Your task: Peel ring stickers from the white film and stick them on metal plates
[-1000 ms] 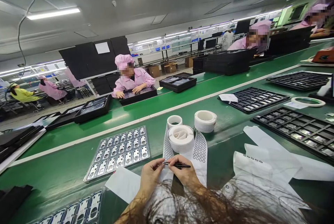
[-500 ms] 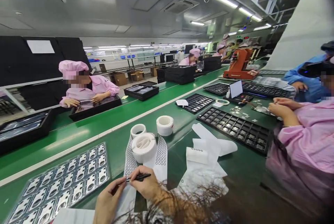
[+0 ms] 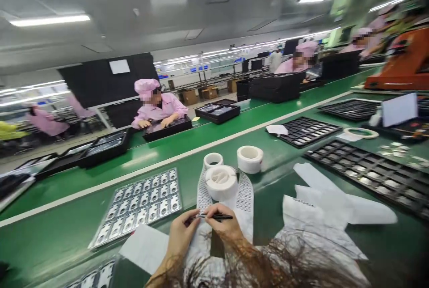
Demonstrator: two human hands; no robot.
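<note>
My right hand [image 3: 226,225] is closed around slim black tweezers [image 3: 223,217], whose tip points left. My left hand [image 3: 182,230] is pinched right by that tip; whatever lies between its fingertips is too small to make out. Just beyond both hands, a white sticker strip [image 3: 246,194] printed with rows of small black rings loops around a white roll [image 3: 221,185]. Behind stand a smaller white roll [image 3: 213,159] and another white roll [image 3: 250,159]. Hair covers part of my right forearm and the lower strip.
Left of my hands lies a clear tray of metal plates [image 3: 140,198], beside a white sheet [image 3: 145,247]. Crumpled white backing paper [image 3: 321,207] is on the right, with black compartment trays [image 3: 372,171] beyond. Across the green conveyor [image 3: 214,131], a person in pink works over a black box.
The view has swung to the right relative to the scene's left side, so everything appears shifted right. Both hands stay close together at the strip, the tweezers still in my right hand.
</note>
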